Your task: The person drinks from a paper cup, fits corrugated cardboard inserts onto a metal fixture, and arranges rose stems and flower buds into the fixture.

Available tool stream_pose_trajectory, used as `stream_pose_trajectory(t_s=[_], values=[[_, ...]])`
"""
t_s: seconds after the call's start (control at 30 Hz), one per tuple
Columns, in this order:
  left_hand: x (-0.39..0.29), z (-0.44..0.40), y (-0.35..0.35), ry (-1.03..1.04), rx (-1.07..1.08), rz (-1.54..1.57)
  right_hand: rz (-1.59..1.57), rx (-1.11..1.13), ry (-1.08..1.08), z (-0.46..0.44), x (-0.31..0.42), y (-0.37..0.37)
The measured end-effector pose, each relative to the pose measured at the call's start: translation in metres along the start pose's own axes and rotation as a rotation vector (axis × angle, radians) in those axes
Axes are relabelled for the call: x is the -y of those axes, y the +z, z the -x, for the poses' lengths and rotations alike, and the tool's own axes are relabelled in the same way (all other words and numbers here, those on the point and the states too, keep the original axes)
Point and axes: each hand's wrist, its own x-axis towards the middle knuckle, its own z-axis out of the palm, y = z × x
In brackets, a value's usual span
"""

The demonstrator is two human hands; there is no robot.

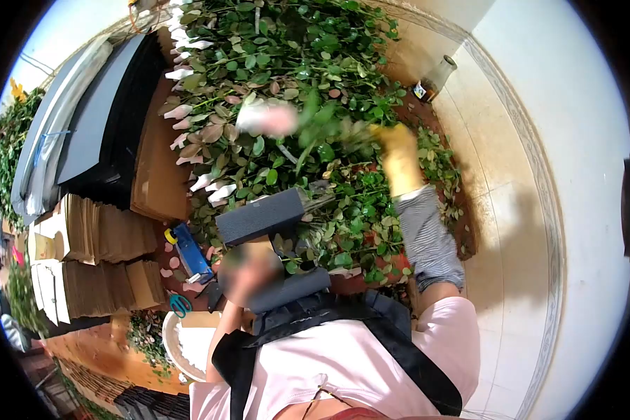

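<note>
My right hand [397,147], in a yellow glove with a grey striped sleeve, is closed round the leafy stem of a rose [267,119]. The rose's pale pink and white head points left and is blurred. My left hand [248,273] is near my body, too blurred to make out its fingers. It is nearest to a dark corrugated wrap [260,217] that has stems sticking out at its right end. Many leafy rose stems [273,59] lie across the table, their wrapped pale heads at the left.
Folded cardboard stacks [105,290] and dark sheets [98,119] stand at the left. Nearer are a blue tape dispenser [192,252], teal scissors [180,304] and a white round bin [177,348]. A glass jar [439,73] is by the tiled wall [500,231].
</note>
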Motion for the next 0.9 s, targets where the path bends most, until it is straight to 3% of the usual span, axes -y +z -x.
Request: stream_pose_trajectory(t_s=[0.07,0.1,0.13,0.17,0.2,0.23,0.3,0.37,0.43,0.47,0.5,0.57,0.6,0.7,0.73,0.77,0.83,0.87,0.9], values=[[0.003,0.000,-0.003,-0.013,-0.023,0.016,0.046,0.262,0.152,0.048,-0.028,0.058],[0.002,0.002,-0.007,-0.038,-0.041,0.027,0.534,0.556,0.149,0.072,-0.006,0.066],[0.001,0.002,-0.009,0.032,0.067,0.149,0.150,0.586,0.293,0.121,-0.032,0.102],[0.015,-0.008,-0.019,0.046,0.070,0.153,0.102,0.601,0.221,0.157,-0.040,0.117],[0.044,-0.031,-0.040,-0.305,0.394,0.924,0.053,0.616,0.150,0.192,-0.047,0.131],[0.055,-0.038,-0.046,-0.489,0.514,1.329,0.340,0.622,-0.137,0.206,-0.036,0.123],[0.060,-0.044,-0.055,-0.804,0.652,1.786,0.181,0.629,0.037,0.185,-0.018,0.105],[0.064,-0.047,-0.063,-0.845,0.637,1.793,0.286,0.398,-0.035,0.161,0.020,0.076],[0.074,-0.054,-0.072,-0.776,0.562,1.653,0.318,0.653,0.266,0.152,0.036,0.063],[0.076,-0.058,-0.076,-0.776,0.556,1.626,0.394,0.646,0.191,0.173,0.006,0.083],[0.078,-0.059,-0.078,-0.800,0.565,1.647,0.364,0.724,0.238,0.185,-0.015,0.095],[0.083,-0.061,-0.084,-0.850,0.581,1.687,0.305,0.611,0.332,0.180,-0.055,0.127],[0.082,-0.061,-0.083,-0.834,0.565,1.672,0.175,0.539,0.173,0.166,-0.075,0.137],[0.060,-0.048,-0.071,-0.867,0.585,1.708,0.312,1.031,0.281,0.093,-0.076,0.140],[0.053,-0.045,-0.067,-0.879,0.600,1.720,0.486,1.412,0.315,0.056,-0.064,0.140],[0.055,-0.045,-0.068,-0.878,0.606,1.717,0.565,1.525,0.262,0.005,-0.007,0.111],[0.069,-0.054,-0.074,-0.860,0.643,1.701,0.224,1.248,0.121,-0.054,0.031,0.095],[0.074,-0.057,-0.077,-0.854,0.661,1.697,-0.078,0.943,-0.080,-0.070,0.032,0.097],[0.072,-0.057,-0.078,-0.857,0.664,1.698,-0.208,0.738,-0.109,-0.096,0.063,0.090]])
